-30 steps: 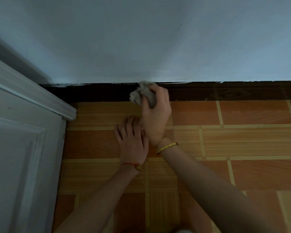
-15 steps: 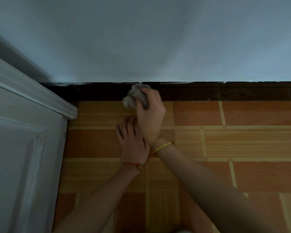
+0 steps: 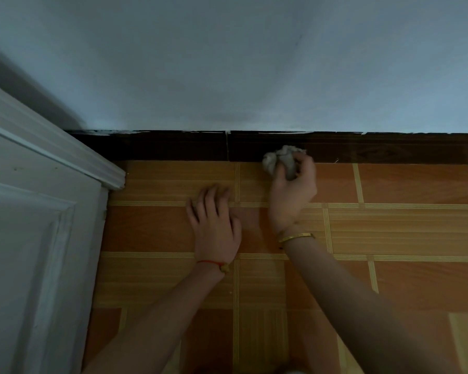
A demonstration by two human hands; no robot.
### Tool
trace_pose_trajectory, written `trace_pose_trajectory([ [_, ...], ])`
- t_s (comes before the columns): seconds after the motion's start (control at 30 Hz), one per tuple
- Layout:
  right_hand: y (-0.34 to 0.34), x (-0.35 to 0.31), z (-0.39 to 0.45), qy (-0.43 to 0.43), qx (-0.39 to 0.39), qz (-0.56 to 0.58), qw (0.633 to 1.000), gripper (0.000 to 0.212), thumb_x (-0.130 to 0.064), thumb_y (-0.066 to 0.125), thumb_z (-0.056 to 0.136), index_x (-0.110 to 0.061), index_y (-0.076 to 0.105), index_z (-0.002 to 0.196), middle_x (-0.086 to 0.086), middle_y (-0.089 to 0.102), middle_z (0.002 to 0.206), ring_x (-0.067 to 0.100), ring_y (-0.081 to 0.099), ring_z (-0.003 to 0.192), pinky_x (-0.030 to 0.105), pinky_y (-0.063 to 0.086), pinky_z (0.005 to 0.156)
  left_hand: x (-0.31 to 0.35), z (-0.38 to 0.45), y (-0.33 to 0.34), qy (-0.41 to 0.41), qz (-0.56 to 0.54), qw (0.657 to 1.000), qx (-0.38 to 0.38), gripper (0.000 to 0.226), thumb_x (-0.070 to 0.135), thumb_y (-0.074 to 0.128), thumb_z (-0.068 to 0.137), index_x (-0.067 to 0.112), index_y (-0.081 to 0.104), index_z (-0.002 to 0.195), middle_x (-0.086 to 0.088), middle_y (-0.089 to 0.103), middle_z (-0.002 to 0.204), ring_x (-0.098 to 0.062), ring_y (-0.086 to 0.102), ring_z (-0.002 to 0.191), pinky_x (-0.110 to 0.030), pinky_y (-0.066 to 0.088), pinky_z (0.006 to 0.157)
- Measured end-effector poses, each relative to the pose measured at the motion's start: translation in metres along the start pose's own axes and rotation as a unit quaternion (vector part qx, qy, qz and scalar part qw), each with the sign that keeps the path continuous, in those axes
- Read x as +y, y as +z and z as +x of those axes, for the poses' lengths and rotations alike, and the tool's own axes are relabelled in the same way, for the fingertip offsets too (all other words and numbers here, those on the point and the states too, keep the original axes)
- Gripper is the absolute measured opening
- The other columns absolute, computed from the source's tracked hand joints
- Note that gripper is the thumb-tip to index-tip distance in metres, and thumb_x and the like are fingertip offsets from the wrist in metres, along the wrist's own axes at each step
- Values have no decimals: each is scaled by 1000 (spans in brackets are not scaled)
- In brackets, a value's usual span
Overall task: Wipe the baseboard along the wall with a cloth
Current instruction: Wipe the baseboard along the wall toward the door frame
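**Wiping low along the wall**

We see the dark baseboard (image 3: 173, 147) under the wall. Our left hand (image 3: 216, 225) lies spread on the floor. Our right hand (image 3: 292, 190) squeezes the cloth (image 3: 278, 157), soft and light, seemingly touching the baseboard; we grip the whole ball.

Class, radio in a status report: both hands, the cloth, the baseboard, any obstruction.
Right hand gripping crumpled grey cloth against dark brown baseboard. Left hand flat on orange tiled floor. Nothing blocking.

The right hand (image 3: 292, 190) grips a crumpled grey cloth (image 3: 280, 160) against the dark baseboard (image 3: 173, 145) where it meets the tiled floor (image 3: 403, 230). The left hand (image 3: 216, 228) lies flat on the floor, near a white door (image 3: 33, 238).
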State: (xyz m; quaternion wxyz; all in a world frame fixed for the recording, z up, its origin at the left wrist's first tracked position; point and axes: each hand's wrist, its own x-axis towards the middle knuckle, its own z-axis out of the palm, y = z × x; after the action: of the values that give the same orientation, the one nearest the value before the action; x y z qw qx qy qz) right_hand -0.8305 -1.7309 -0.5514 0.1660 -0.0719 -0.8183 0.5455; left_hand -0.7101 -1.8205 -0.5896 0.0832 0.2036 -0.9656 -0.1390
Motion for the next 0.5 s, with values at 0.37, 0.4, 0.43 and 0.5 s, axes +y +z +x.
trace_pose_trajectory([
  [0.37,-3,7,3,-57,-69,-54,994,24,3,68,77,-6,65,100,8,65,101,5,53,92,-4,31,82,-1,0,0,7,-2,1000,2,50,27,43,92,13,52,139,-13,47,146,-35,39,139,-64,19,118],
  [0.4,-13,13,12,-39,-35,-63,997,24,2,67,77,-6,65,100,8,65,102,6,53,93,-4,31,82,-1,0,-1,5,-5,1000,4,50,27,42,93,13,52,139,-13,47,145,-35,39,139,-64,19,117],
  [0.43,-23,18,20,-20,-1,-69,997,24,1,66,78,-6,64,100,8,65,103,8,54,94,-4,30,82,-1,0,-1,4,-8,1000,4,49,27,42,93,13,53,139,-13,47,145,-35,39,139,-64,19,117],
  [0.5,-34,25,32,-5,33,-84,996,24,3,63,78,-2,63,102,13,64,106,13,56,95,-3,31,81,-1,-1,0,1,-6,1000,1,49,27,41,94,13,52,140,-13,47,146,-35,38,140,-64,19,118],
])
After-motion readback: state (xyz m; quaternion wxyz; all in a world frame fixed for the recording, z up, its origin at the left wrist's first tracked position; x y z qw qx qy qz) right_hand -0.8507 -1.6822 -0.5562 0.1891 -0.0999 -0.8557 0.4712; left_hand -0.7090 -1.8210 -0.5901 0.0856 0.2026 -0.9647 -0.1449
